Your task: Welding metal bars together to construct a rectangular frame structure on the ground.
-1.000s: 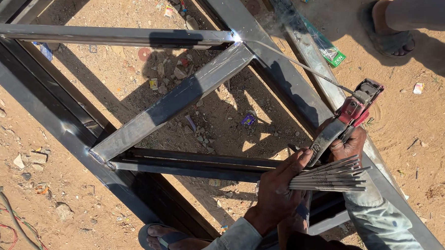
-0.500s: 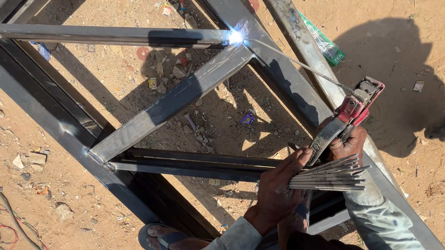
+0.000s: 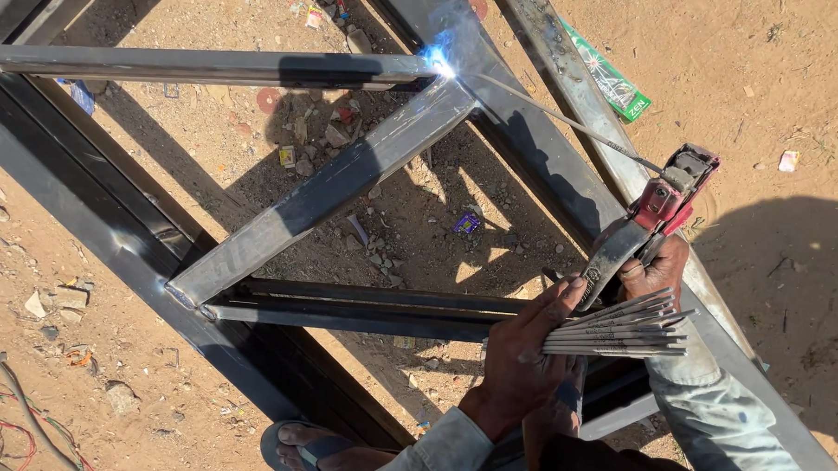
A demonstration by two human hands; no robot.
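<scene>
My right hand grips a red welding electrode holder. Its thin rod reaches up-left to a bright blue arc where a diagonal steel bar meets a horizontal bar of the metal frame. My left hand holds a bundle of spare welding rods, which fan out to the right just under the holder. Both forearms are in grey sleeves.
The dark steel frame lies on sandy ground strewn with stones and litter. A green wrapper lies at the top right. Red and green wires coil at the bottom left. My sandalled foot rests by the frame's lower bar.
The arc has lit at the joint and grown into a blue glare with smoke. A person's sandalled foot at the top right has left the view. My hands have barely moved.
</scene>
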